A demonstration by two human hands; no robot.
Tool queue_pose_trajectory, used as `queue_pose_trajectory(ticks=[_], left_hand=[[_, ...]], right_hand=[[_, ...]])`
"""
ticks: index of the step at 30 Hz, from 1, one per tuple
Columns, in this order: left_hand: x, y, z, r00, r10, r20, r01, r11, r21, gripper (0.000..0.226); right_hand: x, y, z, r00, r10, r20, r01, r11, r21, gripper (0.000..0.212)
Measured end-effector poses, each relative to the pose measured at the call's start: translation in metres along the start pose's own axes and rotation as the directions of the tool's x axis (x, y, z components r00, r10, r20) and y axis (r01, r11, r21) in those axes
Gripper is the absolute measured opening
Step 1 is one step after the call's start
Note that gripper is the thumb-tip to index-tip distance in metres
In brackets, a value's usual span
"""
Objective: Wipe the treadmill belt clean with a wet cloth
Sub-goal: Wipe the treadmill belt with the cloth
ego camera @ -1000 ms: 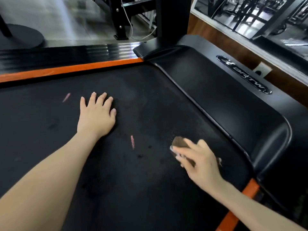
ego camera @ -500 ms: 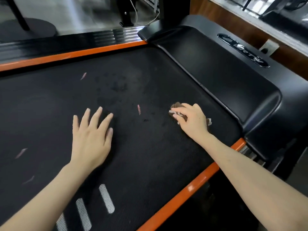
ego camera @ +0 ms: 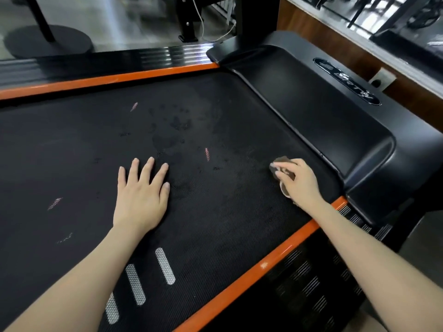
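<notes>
Brown and crumpled, the cloth (ego camera: 280,161) lies at the right end of the treadmill belt (ego camera: 227,212), pressed down by your right hand (ego camera: 298,182) with fingers curled over it, while your left hand (ego camera: 141,197) rests flat mid-belt, fingers straight, spread, holding nothing.

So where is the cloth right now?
In the head view the cloth is on the right side of the belt, gripped under the right hand, just short of the black motor cover.
</notes>
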State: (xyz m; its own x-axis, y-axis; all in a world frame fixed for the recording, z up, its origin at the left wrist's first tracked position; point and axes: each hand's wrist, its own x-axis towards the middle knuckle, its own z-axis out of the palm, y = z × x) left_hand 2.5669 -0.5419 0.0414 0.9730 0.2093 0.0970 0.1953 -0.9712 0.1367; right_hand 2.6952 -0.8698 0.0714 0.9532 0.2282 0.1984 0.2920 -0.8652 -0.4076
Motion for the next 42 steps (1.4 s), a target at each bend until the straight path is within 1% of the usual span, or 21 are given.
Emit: queue_pose_trajectory(ticks=[1,2,4,6,9,11,14,16,17,19,21,23,24,26,28,30,32,35,37,39,42], left_hand=[[0.001,0.001,0.0,1.0,-0.005,-0.004,0.005,1.0,-0.001,0.061],[0.002,0.001,0.001,1.0,-0.006,-0.01,0.006,1.0,-0.002,0.06],[0.001,0.001,0.001,1.0,-0.002,-0.021,0.002,1.0,-0.004,0.06],[0.001,0.001,0.0,1.0,-0.001,-0.019,0.001,1.0,0.0,0.059],[0.0,0.001,0.0,1.0,0.002,-0.006,-0.002,1.0,0.009,0.058],[0.001,0.0,0.0,1.0,0.0,-0.008,0.0,1.0,0.014,0.058],[0.001,0.0,0.0,1.0,0.003,-0.004,-0.003,1.0,0.013,0.058],[0.001,0.0,-0.001,1.0,-0.003,-0.01,0.003,1.0,0.012,0.057],[0.001,0.001,-0.001,1.0,-0.003,-0.009,0.004,1.0,0.01,0.057],[0.001,0.002,-0.002,1.0,-0.004,-0.007,0.004,1.0,0.007,0.056],[0.001,0.002,-0.003,1.0,-0.002,-0.012,0.002,1.0,0.008,0.056],[0.001,0.002,-0.004,1.0,0.002,-0.009,-0.002,1.0,0.008,0.055],[0.001,0.002,-0.004,1.0,0.002,-0.008,-0.002,1.0,0.008,0.055],[0.001,0.001,-0.004,1.0,0.0,-0.012,0.0,1.0,0.005,0.055],[0.001,0.002,-0.003,1.0,-0.001,-0.011,0.001,1.0,0.002,0.055],[0.001,0.002,-0.002,1.0,-0.002,-0.013,0.002,1.0,-0.002,0.054],[0.001,0.002,-0.003,1.0,-0.004,-0.017,0.004,1.0,-0.012,0.054],[0.001,0.002,-0.004,1.0,-0.002,-0.019,0.002,1.0,-0.011,0.054],[0.0,0.002,-0.003,1.0,0.0,-0.018,0.0,1.0,-0.011,0.054],[0.0,0.001,-0.003,1.0,0.001,-0.017,-0.001,1.0,-0.009,0.054],[0.001,0.0,-0.002,1.0,-0.001,-0.018,0.0,1.0,-0.017,0.053]], right_hand=[[0.001,-0.006,0.007,0.996,0.068,-0.056,-0.069,0.997,-0.027,0.021],[-0.005,-0.018,0.016,0.997,0.045,-0.069,-0.049,0.997,-0.057,0.019],[-0.033,-0.057,0.027,0.987,-0.16,0.005,0.16,0.987,-0.016,0.022],[-0.064,-0.088,0.03,0.906,-0.39,0.165,0.38,0.921,0.09,0.031],[-0.056,-0.095,0.032,0.828,-0.525,0.198,0.518,0.851,0.092,0.035],[-0.022,-0.091,0.041,0.876,-0.474,0.094,0.474,0.88,0.023,0.034],[0.039,-0.091,0.055,0.983,-0.184,-0.025,0.183,0.981,-0.061,0.027],[0.047,-0.101,0.06,0.998,-0.054,-0.023,0.051,0.993,-0.102,0.028],[0.038,-0.106,0.06,0.997,-0.07,-0.013,0.068,0.993,-0.099,0.027],[-0.002,-0.118,0.057,0.969,-0.245,0.045,0.246,0.969,-0.032,0.023],[-0.052,-0.126,0.049,0.896,-0.41,0.171,0.405,0.912,0.065,0.024],[-0.058,-0.123,0.042,0.843,-0.489,0.223,0.48,0.872,0.095,0.029],[-0.045,-0.12,0.042,0.844,-0.488,0.221,0.484,0.872,0.077,0.03],[-0.002,-0.115,0.05,0.906,-0.392,0.158,0.398,0.917,-0.009,0.026],[0.047,-0.11,0.061,0.98,-0.194,0.05,0.199,0.974,-0.112,0.026],[0.065,-0.118,0.069,1.0,-0.019,-0.004,0.018,0.987,-0.162,0.03],[0.048,-0.132,0.071,0.998,-0.06,0.03,0.065,0.984,-0.164,0.031],[-0.013,-0.141,0.065,0.918,-0.376,0.122,0.382,0.924,-0.03,0.024],[-0.021,-0.135,0.06,0.877,-0.451,0.168,0.457,0.89,0.004,0.021],[0.008,-0.132,0.066,0.898,-0.425,0.112,0.432,0.901,-0.046,0.02],[0.063,-0.138,0.078,0.978,-0.204,0.046,0.209,0.966,-0.154,0.028]])
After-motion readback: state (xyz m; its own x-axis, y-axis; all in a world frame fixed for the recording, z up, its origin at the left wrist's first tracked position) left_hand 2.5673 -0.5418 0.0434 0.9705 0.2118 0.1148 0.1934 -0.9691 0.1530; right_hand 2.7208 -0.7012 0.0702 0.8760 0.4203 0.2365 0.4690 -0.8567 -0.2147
